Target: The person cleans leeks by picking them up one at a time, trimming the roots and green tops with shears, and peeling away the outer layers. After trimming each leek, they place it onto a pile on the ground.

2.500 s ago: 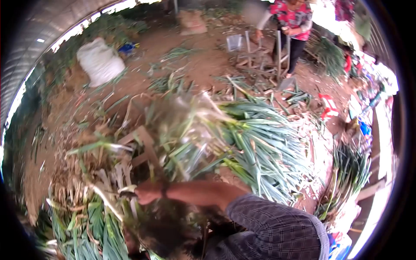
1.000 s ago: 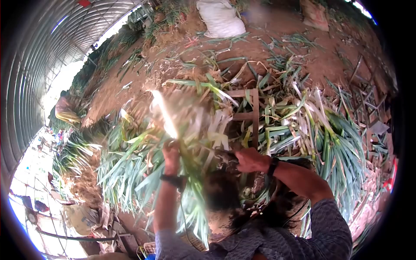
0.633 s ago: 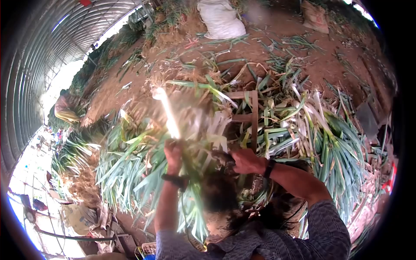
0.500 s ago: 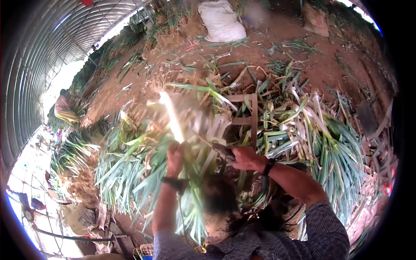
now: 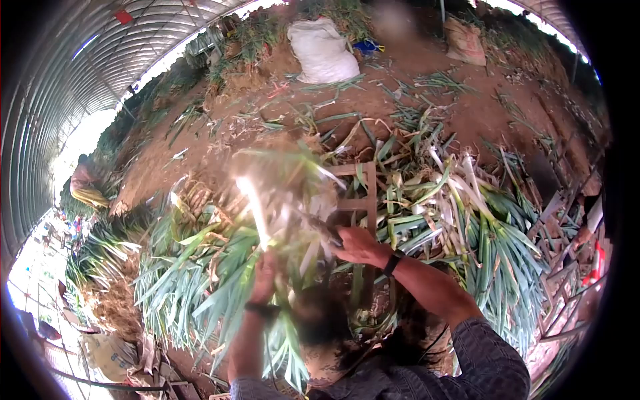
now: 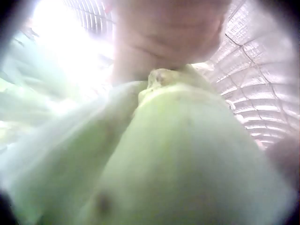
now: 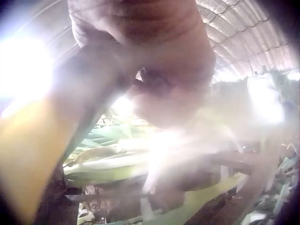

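**Left hand** (image 5: 263,272): the fingers are closed round a leek (image 5: 252,207), gripping it where the white shaft meets the green leaves. The shaft rises away from the hand, blurred and washed out by glare. The leaves hang below the wrist, toward the person. In the left wrist view the pale green leek (image 6: 187,154) fills most of the frame and lies pressed against the palm.

**Right hand** (image 5: 357,245): it is just right of the left hand, slightly further out and not touching it. The fingers are curled round a dark tool (image 5: 321,227) – its kind cannot be told. The tool's free end points toward the leek shaft, just beyond the left hand. Blur hides whether the tool touches the leek. The right wrist view shows only curled fingers (image 7: 159,91), glare and blurred leaves.

**Surroundings**
- Left pile (image 5: 180,287): cut leeks lying just left of the left hand.
- Right pile (image 5: 497,253): more leeks to the right of the right hand – green tops nearer the person, white shafts further out.
- Frame (image 5: 365,193): wooden, just beyond the right hand and partly covered by leaves.
- Sack (image 5: 322,52): white, well beyond both hands, lying on the dirt floor (image 5: 427,110).
- Roof (image 5: 100,60): ribbed and curved, far to the left.
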`<state>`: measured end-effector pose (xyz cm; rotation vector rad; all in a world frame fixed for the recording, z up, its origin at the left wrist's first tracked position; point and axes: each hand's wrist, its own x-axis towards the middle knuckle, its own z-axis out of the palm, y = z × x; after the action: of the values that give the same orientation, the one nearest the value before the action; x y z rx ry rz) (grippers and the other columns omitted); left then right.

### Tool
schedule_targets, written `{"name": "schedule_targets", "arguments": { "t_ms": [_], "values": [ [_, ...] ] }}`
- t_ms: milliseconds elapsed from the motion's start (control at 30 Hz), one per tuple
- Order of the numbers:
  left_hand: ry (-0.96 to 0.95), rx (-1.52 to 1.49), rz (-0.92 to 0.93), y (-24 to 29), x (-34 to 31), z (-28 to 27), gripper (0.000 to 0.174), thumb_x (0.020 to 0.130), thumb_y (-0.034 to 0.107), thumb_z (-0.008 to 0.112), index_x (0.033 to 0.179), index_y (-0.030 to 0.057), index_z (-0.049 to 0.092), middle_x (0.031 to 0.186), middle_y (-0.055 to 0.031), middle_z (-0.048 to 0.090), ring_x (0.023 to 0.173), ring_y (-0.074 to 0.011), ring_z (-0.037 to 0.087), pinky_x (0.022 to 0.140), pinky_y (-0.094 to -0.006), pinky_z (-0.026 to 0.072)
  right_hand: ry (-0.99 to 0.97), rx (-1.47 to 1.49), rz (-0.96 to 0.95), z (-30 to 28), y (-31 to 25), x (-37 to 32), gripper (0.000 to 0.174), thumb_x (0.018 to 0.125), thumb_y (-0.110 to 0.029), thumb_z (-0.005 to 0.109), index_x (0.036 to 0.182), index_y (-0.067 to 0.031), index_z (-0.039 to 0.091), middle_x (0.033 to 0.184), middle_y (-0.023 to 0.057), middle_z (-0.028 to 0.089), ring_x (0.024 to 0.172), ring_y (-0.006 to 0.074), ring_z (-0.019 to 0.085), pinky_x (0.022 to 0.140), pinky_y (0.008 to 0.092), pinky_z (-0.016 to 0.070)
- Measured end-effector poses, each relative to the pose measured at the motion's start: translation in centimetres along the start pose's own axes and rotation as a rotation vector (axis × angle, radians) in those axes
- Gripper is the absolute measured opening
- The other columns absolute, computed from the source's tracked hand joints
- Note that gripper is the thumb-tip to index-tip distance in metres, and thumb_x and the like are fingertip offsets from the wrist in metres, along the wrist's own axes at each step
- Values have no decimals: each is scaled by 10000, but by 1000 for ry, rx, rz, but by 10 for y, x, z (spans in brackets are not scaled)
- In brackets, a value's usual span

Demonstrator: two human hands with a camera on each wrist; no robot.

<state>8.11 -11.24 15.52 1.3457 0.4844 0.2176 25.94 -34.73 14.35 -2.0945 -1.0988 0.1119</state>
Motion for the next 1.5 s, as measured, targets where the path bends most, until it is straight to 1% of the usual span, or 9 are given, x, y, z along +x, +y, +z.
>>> {"name": "schedule_targets", "arguments": {
  "t_ms": [233, 333, 633, 933, 1200, 1300, 1433, 1467, 1500],
  "values": [
    [-86, 226, -8, -16, 1, -29, 768, 1035, 629, 207, 962, 42, 698, 764, -82, 672, 712, -175, 639, 692, -329, 529, -61, 193, 21, -2, -1, 3, 323, 918, -349, 631, 915, -26, 620, 674, 173, 606, 615, 338, 618, 608, 464, 492],
    [-197, -71, -107, -10, 1, -22, 720, 880, 786, 391, 1068, 113, 561, 659, 11, 472, 566, -160, 513, 530, -322, 485, -69, 166, 59, -19, -15, -2, 257, 884, -284, 668, 968, -49, 604, 721, 186, 613, 685, 391, 627, 626, 472, 493],
    [-175, -146, -276, 12, -7, -16, 882, 780, 930, 263, 853, 110, 581, 568, 8, 433, 465, -160, 442, 420, -310, 363, -109, 120, 27, -15, -13, 0, 370, 914, -387, 607, 913, -17, 611, 719, 204, 641, 645, 377, 650, 633, 485, 514],
    [-92, 62, -298, 12, -2, -30, 712, 853, 745, 309, 980, 91, 561, 726, -24, 481, 612, -174, 471, 537, -319, 404, -185, 89, 64, 14, 14, -3, 385, 900, -393, 631, 970, -14, 621, 757, 175, 663, 693, 348, 667, 659, 478, 517],
    [65, 1063, 227, 59, 95, -77, 453, 980, 116, 539, 1416, 34, 442, 1303, -114, 517, 1162, -189, 510, 972, -319, 450, -185, 1019, 465, 16, 16, -2, 177, 989, -270, 593, 903, -115, 600, 676, 5, 580, 570, 110, 553, 483, 292, 428],
    [-88, 811, 340, 84, 32, 7, 395, 1008, 231, 526, 1348, 30, 496, 1172, -119, 586, 1048, -208, 571, 896, -348, 491, -41, 1490, 497, -26, -54, -3, 323, 987, -289, 561, 720, -107, 548, 557, 18, 494, 457, 158, 470, 461, 305, 401],
    [-327, 380, 563, 40, -100, 87, 477, 1026, 346, 544, 1329, -19, 500, 979, -150, 654, 879, -226, 616, 745, -352, 527, 60, 1855, 320, -36, -81, -9, 273, 1030, -391, 491, 967, -137, 567, 655, -40, 399, 597, 107, 410, 515, 283, 369],
    [-536, 542, 285, 38, -122, 84, 534, 1019, 351, 550, 1364, -45, 454, 995, -168, 649, 945, -216, 603, 751, -378, 528, 166, 1865, 340, -36, -89, -7, 310, 1045, -414, 460, 990, -127, 563, 682, -36, 405, 627, 109, 408, 557, 288, 382],
    [-537, 575, 458, 21, -138, 77, 499, 1015, 399, 543, 1297, -12, 518, 1114, -184, 633, 984, -236, 598, 766, -389, 538, 210, 1911, 324, -35, -94, 0, 336, 1046, -417, 455, 991, -103, 564, 689, -21, 418, 636, 122, 415, 575, 294, 385]
  ]
}}
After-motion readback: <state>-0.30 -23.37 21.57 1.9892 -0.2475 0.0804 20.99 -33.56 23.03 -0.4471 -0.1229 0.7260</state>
